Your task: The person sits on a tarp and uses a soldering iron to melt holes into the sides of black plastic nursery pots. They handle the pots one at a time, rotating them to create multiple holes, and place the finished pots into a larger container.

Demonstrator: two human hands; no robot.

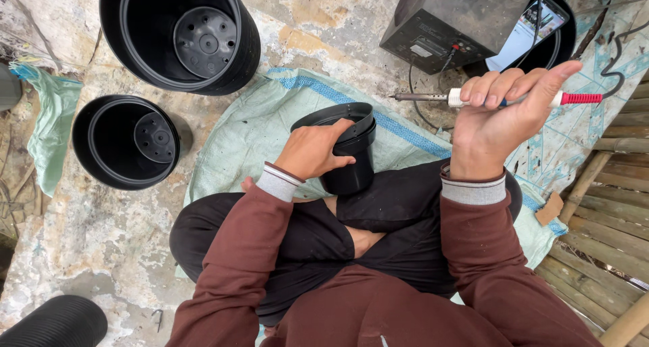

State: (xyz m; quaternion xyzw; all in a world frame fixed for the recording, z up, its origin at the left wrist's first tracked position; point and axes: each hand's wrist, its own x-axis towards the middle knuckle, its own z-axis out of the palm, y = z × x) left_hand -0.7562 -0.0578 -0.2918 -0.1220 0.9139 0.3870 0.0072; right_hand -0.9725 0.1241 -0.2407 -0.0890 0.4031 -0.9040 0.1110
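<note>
Concrete floor [88, 239], stained and flaking, takes up most of the view, with a pale woven sack [257, 124] spread over it under a person seated cross-legged in black trousers and a maroon sweater. Bamboo slats [608, 239] run along the right edge. Two large black plastic pots lie on the concrete at upper left — the bigger pot [179, 32] at the top, the second pot [125, 141] below and left of it, both showing drainage holes in their bases. A dark box-shaped unit [453, 22] sits at upper right with wires leading from it, and a phone [531, 26] with a lit screen leans just beside it. A ribbed black tube [57, 323] shows at the lower left corner.

Between the knees stands a small stack of black nursery pots [348, 151], resting on the sack and against the trousers. The left hand [311, 151] grips the stack from the side, fingers curled round the rim and wall. The right hand [503, 110] is raised, palm toward the camera, its fingers folded over the white and red handle of a soldering iron [473, 98] — the metal tip points left, above and well clear of the stack.
</note>
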